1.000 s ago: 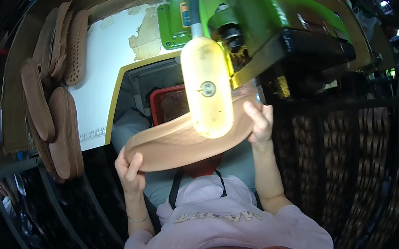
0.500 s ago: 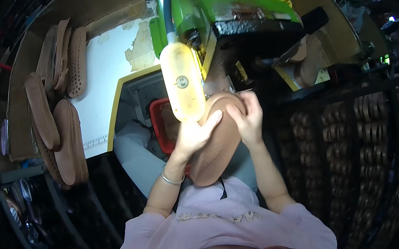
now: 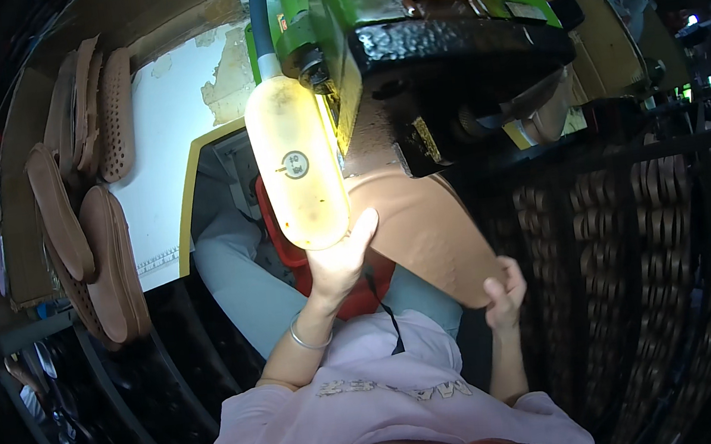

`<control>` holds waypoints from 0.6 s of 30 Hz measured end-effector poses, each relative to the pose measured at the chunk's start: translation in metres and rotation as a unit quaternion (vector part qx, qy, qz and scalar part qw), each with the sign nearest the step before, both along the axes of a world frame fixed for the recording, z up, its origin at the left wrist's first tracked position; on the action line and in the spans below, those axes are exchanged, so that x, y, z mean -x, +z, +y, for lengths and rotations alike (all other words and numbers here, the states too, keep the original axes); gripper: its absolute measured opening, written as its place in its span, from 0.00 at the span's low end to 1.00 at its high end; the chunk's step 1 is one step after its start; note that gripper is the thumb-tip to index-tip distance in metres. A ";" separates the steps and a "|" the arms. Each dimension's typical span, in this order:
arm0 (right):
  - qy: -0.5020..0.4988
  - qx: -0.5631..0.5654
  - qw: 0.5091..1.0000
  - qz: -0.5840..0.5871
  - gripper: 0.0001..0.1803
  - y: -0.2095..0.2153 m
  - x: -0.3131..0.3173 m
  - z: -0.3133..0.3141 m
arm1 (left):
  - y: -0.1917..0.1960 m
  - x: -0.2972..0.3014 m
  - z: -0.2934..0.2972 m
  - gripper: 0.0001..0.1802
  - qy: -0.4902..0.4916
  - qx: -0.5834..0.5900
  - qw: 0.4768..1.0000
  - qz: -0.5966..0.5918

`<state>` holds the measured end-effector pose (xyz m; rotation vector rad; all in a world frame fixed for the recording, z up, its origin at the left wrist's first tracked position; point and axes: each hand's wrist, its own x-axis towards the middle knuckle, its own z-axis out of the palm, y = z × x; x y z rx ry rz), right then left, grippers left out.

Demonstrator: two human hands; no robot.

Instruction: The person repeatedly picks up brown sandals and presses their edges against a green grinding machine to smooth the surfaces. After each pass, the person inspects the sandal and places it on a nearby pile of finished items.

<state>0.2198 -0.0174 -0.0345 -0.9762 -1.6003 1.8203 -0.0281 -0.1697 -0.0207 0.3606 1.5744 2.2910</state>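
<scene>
A brown shoe sole slants across my lap, its far end at the dark edge of a green and black machine. My left hand grips the sole's far left edge, thumb on top; the lamp and the sole hide most of its fingers. At the near right end, my right hand pinches the sole between thumb and fingers. A lit yellow work lamp hangs over the left hand and covers part of the sole's far end.
More brown soles lean on the left, some perforated, beside a cardboard wall. Below the lamp, a red bin sits between my legs. Racks packed with soles fill the right side. A white, yellow-edged tabletop lies left.
The sole has swung round: its near end now points right instead of left. My right hand has moved from the far end to the near right end. The view has shifted, bringing the machine closer.
</scene>
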 end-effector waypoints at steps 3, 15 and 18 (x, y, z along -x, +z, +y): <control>-0.039 -0.055 0.997 0.024 0.26 0.015 0.026 0.035 | 0.015 0.007 -0.012 0.27 -0.046 0.008 0.999 -0.029; 0.088 -0.031 0.989 0.115 0.20 0.061 0.168 0.080 | 0.044 0.028 -0.054 0.17 -0.019 0.093 0.995 0.020; 0.146 -0.027 0.979 0.138 0.19 0.044 0.177 0.074 | 0.032 0.032 -0.079 0.16 -0.020 0.026 0.999 -0.032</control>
